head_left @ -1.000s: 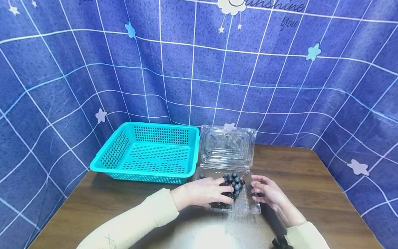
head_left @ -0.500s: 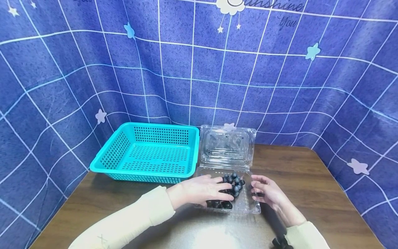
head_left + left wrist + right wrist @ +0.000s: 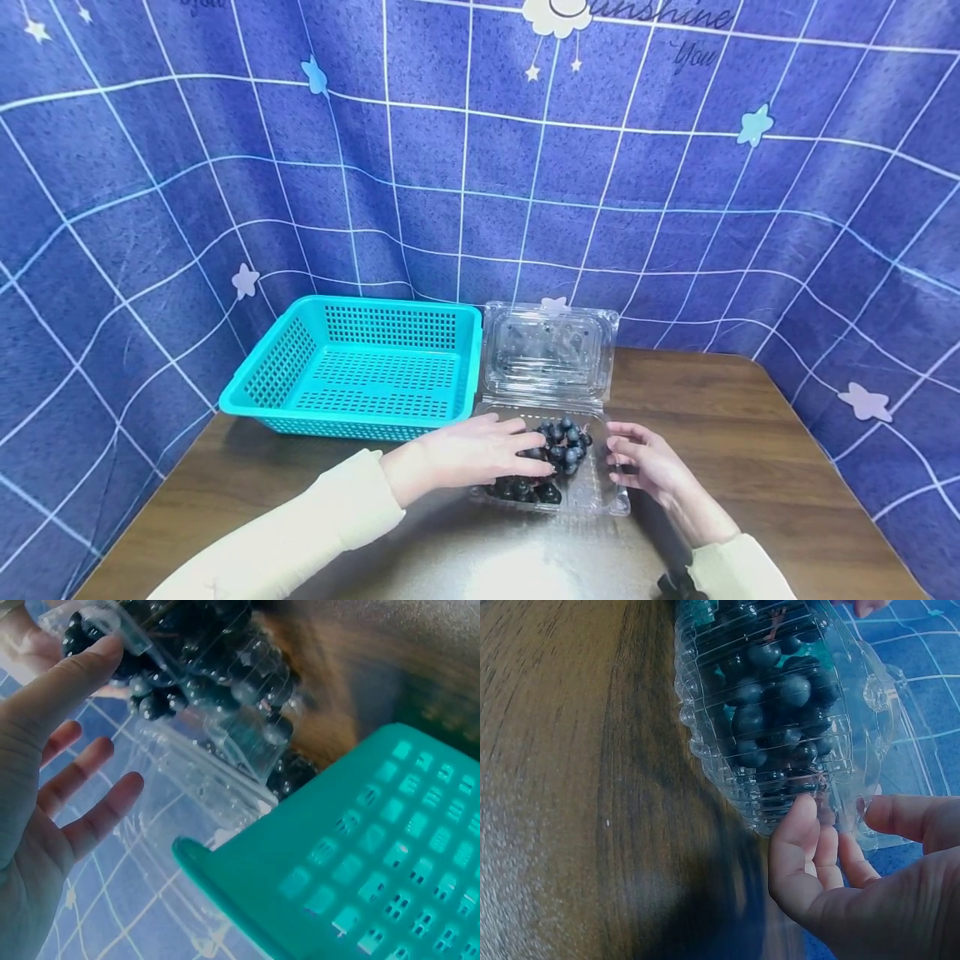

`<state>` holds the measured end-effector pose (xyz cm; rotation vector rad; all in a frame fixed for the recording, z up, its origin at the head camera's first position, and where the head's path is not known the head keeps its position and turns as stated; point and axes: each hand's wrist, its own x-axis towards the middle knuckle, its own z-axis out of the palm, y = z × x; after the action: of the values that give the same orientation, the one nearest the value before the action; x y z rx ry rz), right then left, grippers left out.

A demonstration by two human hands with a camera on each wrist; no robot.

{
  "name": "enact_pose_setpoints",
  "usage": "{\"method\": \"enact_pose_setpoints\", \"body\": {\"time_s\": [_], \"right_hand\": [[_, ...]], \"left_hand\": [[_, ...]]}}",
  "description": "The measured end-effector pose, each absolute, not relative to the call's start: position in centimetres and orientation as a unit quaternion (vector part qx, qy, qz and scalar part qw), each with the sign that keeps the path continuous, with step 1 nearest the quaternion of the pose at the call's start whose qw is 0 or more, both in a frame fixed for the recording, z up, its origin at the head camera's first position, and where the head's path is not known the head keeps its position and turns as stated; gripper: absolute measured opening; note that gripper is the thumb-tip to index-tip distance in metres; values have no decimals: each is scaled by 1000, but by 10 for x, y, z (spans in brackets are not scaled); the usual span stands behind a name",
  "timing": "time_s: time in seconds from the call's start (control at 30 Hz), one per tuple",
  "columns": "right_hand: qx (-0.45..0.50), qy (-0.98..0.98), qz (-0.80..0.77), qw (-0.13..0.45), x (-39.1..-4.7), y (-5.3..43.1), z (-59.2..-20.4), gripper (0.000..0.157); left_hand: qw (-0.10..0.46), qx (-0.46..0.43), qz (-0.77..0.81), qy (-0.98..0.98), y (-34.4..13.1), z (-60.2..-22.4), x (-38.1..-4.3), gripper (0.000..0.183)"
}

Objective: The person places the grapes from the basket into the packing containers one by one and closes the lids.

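Note:
A clear plastic clamshell (image 3: 592, 500) with dark grapes (image 3: 566, 442) in its base stands on the wooden table, its lid (image 3: 551, 350) raised at the back. Over the left part of the base is my left hand (image 3: 480, 450), palm down with spread fingers near the grapes. In the left wrist view, those fingers (image 3: 112, 806) hold nothing, and the thumb lies close to the grapes (image 3: 206, 656). My right hand (image 3: 652, 471) is at the clamshell's right side. Its fingertips (image 3: 802, 806) are against the end wall, relaxed and slightly bent.
A turquoise perforated basket (image 3: 255, 404) stands left of the clamshell, close beside it. The table (image 3: 720, 417) extends to the right. A blue gridded curtain (image 3: 480, 167) surrounds the back and sides. A dark object (image 3: 678, 583) sits by the right sleeve.
My left hand has drawn slightly left across the clamshell, uncovering more grapes at the front. The grapes have shifted a little. My right hand has stayed in place.

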<state>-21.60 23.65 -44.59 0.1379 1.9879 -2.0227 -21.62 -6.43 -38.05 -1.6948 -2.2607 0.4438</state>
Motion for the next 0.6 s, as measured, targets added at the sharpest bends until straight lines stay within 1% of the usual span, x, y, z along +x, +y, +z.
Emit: {"method": "enact_pose_setpoints", "body": {"time_s": [0.3,0.47,0.6], "right_hand": [[49,690,-706,150,-216,237,-445,40],[47,693,-703,154,-216,237,-446,43],[44,693,-702,158,-216,237,-446,45]], "left_hand": [[184,-569,115,-793,-75,-377,-216,59],[203,-565,99,-794,-80,-379,-215,58],[206,-562,71,-798,-84,-380,-213,54]]}}
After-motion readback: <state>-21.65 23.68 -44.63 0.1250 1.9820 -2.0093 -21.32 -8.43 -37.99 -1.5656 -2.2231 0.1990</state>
